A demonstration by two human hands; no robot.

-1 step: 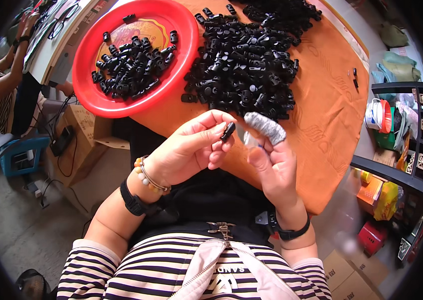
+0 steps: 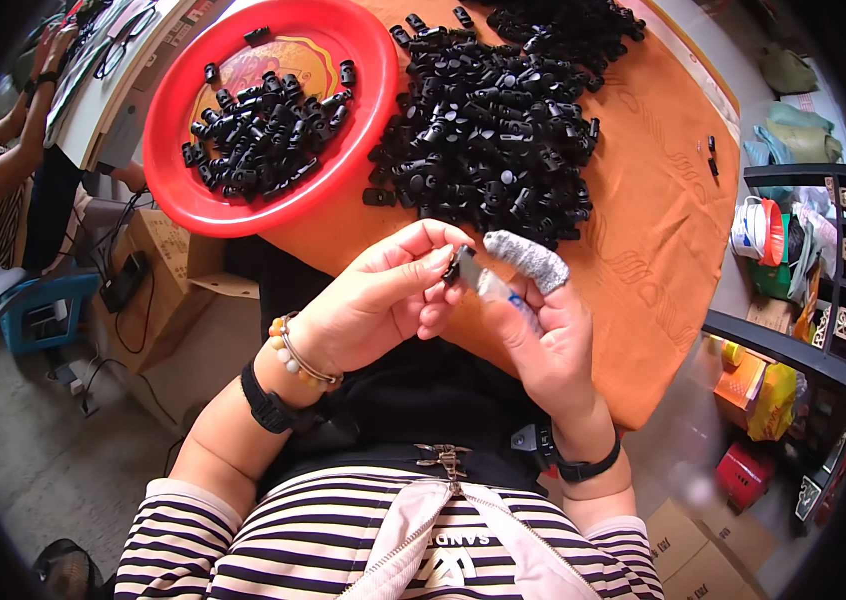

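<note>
My left hand (image 2: pixel 393 290) pinches a small black plastic cord lock (image 2: pixel 455 264) between thumb and fingertips. In my right hand (image 2: pixel 553 335) is a small flat blade (image 2: pixel 475 272) with a pale, blue-marked grip, held between thumb and fingers. Its tip meets the cord lock or lies right beside it; contact is hard to tell. A grey knitted cover (image 2: pixel 528 260) wraps one finger of that hand. Just beyond both hands lies a large heap of black cord locks (image 2: pixel 493 130). More of them sit in a red round tray (image 2: pixel 168 170) at the left.
An orange cloth (image 2: pixel 633 290) covers the table. Two or three small black pieces (image 2: pixel 712 155) lie near its right edge. A cardboard box (image 2: pixel 158 265) stands at the left, near a seated person (image 2: pixel 18 165). A dark shelf rack (image 2: pixel 783 350) with bags is at the right.
The blade in my right hand has swung up against the cord lock and shows more plainly. The covered finger has shifted slightly left and down. My left hand stays nearly still.
</note>
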